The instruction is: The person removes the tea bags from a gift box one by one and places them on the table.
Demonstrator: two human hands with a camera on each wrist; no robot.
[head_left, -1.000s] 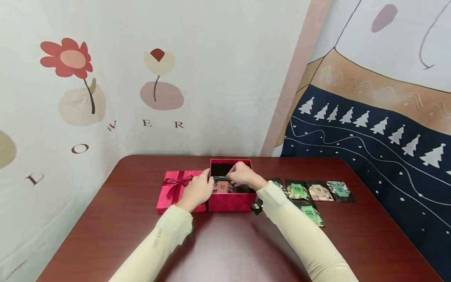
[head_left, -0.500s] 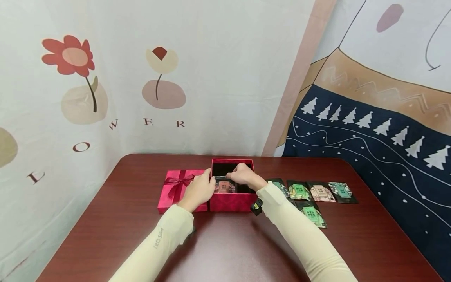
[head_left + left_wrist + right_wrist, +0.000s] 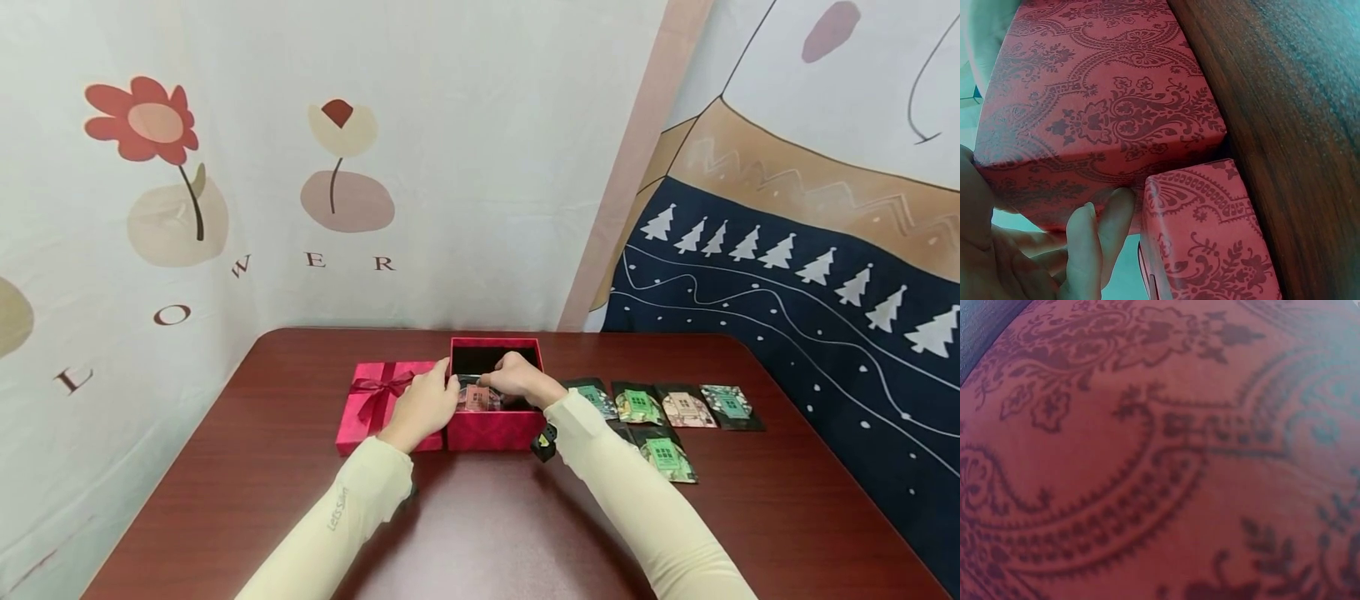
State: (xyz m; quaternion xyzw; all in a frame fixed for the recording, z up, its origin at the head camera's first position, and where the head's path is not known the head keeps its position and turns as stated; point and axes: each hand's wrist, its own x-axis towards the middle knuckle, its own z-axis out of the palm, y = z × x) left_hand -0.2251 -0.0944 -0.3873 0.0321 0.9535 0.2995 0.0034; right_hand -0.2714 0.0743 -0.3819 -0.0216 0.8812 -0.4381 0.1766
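Observation:
My left hand (image 3: 422, 406) holds the left side of an open red patterned gift box (image 3: 495, 432). In the left wrist view, the fingers (image 3: 1085, 250) lie against the box's side wall (image 3: 1054, 194). My right hand (image 3: 513, 375) reaches into the box, its fingertips curled at the upper edge of a black packet with a pink label (image 3: 476, 397). That packet stands inside, toward the left; the hand covers part of the black interior. The right wrist view holds only the box's patterned red surface (image 3: 1116, 444), with no hand showing.
The red lid with a ribbon bow (image 3: 378, 400) lies left of the box, close against it. To the right, several black packets with colored labels lie on the table, among them a green-labelled packet (image 3: 666, 455) and a teal-labelled packet (image 3: 731, 406). A fabric backdrop (image 3: 480, 167) hangs behind the brown table (image 3: 465, 517).
My right hand has shifted slightly down and left inside the box, staying at the pink-labelled packet. The left hand keeps its place on the box.

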